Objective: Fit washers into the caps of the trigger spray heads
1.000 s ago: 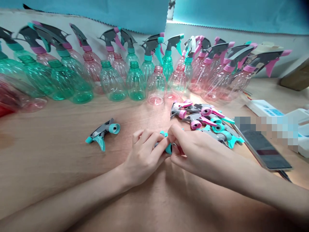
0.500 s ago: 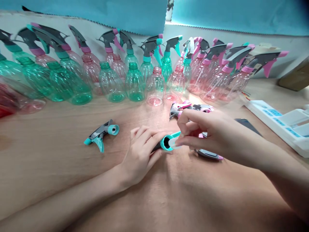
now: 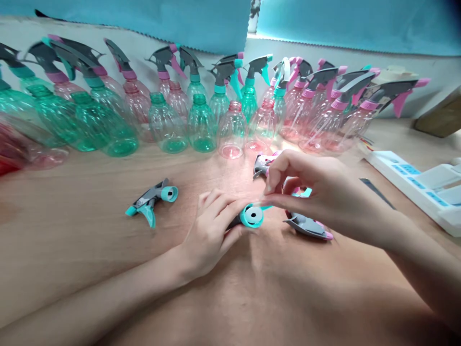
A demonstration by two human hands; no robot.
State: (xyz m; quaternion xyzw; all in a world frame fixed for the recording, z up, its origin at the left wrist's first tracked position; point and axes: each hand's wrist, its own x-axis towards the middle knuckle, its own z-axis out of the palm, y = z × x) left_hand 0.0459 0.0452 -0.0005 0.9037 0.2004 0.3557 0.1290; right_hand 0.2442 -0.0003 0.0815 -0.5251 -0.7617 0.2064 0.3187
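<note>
My left hand (image 3: 212,230) is closed round a grey and teal spray trigger head (image 3: 249,216), its round teal collar facing me. My right hand (image 3: 309,190) hovers just above and right of that collar, thumb and forefinger pinched on a small clear part that I cannot make out. Under my right hand lies a heap of pink and teal trigger heads (image 3: 306,226), mostly hidden by the hand. A lone teal trigger head (image 3: 153,201) lies on the wooden table (image 3: 90,250) to the left of my left hand.
Several green and pink plastic bottles (image 3: 201,122), some with trigger heads fitted, stand in rows along the back. A white power strip (image 3: 414,180) and a dark phone edge (image 3: 374,190) lie at the right. A blue cloth (image 3: 162,19) hangs behind.
My right hand let go of the trigger head and lifted up and to the right, now pinching a small clear part. The teal collar turned to face me, with a white disc in its opening.
</note>
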